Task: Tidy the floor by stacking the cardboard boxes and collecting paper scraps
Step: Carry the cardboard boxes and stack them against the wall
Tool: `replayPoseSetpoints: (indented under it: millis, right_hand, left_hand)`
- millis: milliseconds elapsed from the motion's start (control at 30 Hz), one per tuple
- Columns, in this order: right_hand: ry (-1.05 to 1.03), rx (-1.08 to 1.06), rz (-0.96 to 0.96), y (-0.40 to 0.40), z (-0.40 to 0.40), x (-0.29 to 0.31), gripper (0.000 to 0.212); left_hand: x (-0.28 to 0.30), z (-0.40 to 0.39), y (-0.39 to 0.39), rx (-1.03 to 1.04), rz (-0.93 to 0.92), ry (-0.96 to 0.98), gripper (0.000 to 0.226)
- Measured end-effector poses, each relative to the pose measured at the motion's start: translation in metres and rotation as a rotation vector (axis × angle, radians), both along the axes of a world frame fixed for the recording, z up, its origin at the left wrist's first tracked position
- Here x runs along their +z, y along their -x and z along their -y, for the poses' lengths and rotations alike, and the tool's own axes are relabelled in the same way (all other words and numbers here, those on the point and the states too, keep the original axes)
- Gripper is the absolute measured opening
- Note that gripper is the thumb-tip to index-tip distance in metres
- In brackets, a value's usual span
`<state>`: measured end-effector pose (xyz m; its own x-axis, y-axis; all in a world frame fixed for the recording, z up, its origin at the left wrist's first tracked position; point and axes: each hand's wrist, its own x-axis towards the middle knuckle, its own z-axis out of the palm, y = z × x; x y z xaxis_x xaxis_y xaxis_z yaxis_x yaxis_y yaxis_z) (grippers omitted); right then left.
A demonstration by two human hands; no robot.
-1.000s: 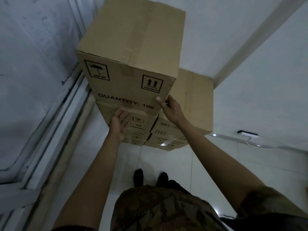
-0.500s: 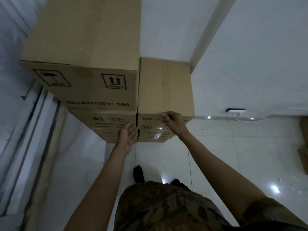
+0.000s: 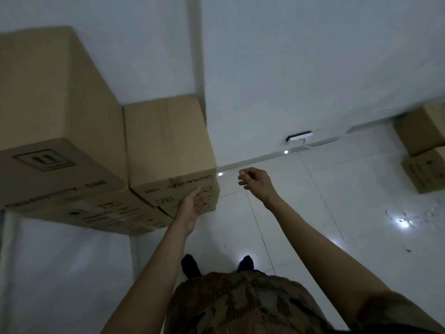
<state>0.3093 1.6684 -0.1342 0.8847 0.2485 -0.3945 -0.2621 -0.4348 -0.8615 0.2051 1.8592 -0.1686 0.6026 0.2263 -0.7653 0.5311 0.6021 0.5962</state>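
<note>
While two stacks of boxes (image 3: pixel 166 150) stand in the corner, we hold our left hand (image 3: pixel 193 206) open and right hand (image 3: pixel 255 180) loosely curled, both empty, and more boxes (image 3: pixel 423 150) and scraps (image 3: pixel 409 216) remain far right of the stacks.

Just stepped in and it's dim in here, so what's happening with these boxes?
A person stands facing two stacks of cardboard boxes in the corner. Both hands are empty: the left hand is open in front of the shorter stack, the right hand loosely curled in the air. More boxes sit along the far wall, with scraps on the floor.
</note>
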Motion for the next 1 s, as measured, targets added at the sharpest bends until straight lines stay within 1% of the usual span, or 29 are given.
replayPoseSetpoints:
  millis: [100, 267, 400, 667, 867, 1000]
  right_hand:
    - [-0.034, -0.075, -0.019, -0.012, 0.049, -0.005, 0.022]
    - [-0.066, -0.218, -0.048, -0.029, 0.13, -0.018, 0.022]
    - [-0.088, -0.344, -0.078, -0.035, 0.188, -0.027, 0.021]
    - [-0.132, -0.584, -0.095, -0.055, 0.277, -0.033, 0.016]
    - [-0.116, -0.749, -0.114, -0.08, 0.341, -0.04, 0.015]
    - [-0.099, -0.809, -0.135, -0.102, 0.373, -0.043, 0.011]
  left_hand:
    - [-0.003, 0.04, -0.022, -0.072, -0.011, 0.002, 0.019]
    - [-0.011, 0.108, -0.063, -0.157, 0.0, 0.003, 0.032]
    - [-0.01, 0.159, -0.096, -0.259, -0.011, -0.002, 0.032]
    - [-0.01, 0.241, -0.17, -0.466, 0.009, -0.03, 0.027]
    - [-0.019, 0.313, -0.234, -0.628, 0.005, -0.019, 0.028]
    - [-0.024, 0.353, -0.277, -0.712, -0.005, -0.009, 0.024]
